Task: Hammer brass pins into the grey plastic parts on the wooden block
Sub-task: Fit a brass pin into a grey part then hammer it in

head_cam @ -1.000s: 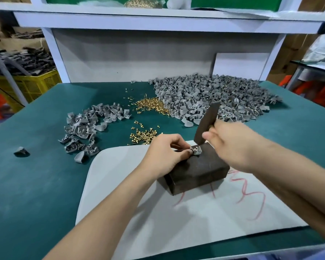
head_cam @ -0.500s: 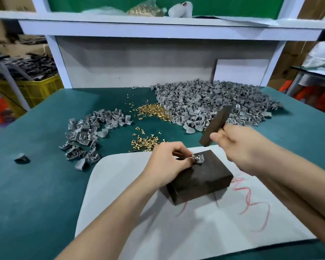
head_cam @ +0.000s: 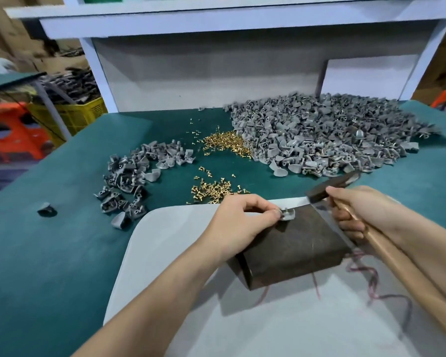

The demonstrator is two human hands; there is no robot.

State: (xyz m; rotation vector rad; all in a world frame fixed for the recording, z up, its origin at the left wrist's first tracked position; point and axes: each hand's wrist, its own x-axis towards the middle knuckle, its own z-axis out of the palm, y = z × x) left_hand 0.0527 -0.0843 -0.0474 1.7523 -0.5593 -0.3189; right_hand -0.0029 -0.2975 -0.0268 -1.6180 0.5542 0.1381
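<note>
A dark wooden block [head_cam: 294,251] lies on a pale grey mat [head_cam: 268,318]. My left hand [head_cam: 240,222] pinches a small grey plastic part [head_cam: 287,213] at the block's far corner. My right hand [head_cam: 358,210] grips the wooden handle of a hammer [head_cam: 330,188]; its dark head hangs tilted just right of and above the part. Loose brass pins [head_cam: 214,190] lie on the green table beyond my left hand, with a second patch of brass pins [head_cam: 224,143] farther back.
A big heap of grey parts [head_cam: 327,135] fills the back right of the green table [head_cam: 49,253]. A smaller heap [head_cam: 137,176] sits at left, one stray part [head_cam: 46,209] farther left. A white shelf frame [head_cam: 216,24] rises behind. Yellow and orange crates stand off the table's left.
The hammer head has swung down and to the right, from high behind the block to low beside the part. My left hand has kept its pinch on the part.
</note>
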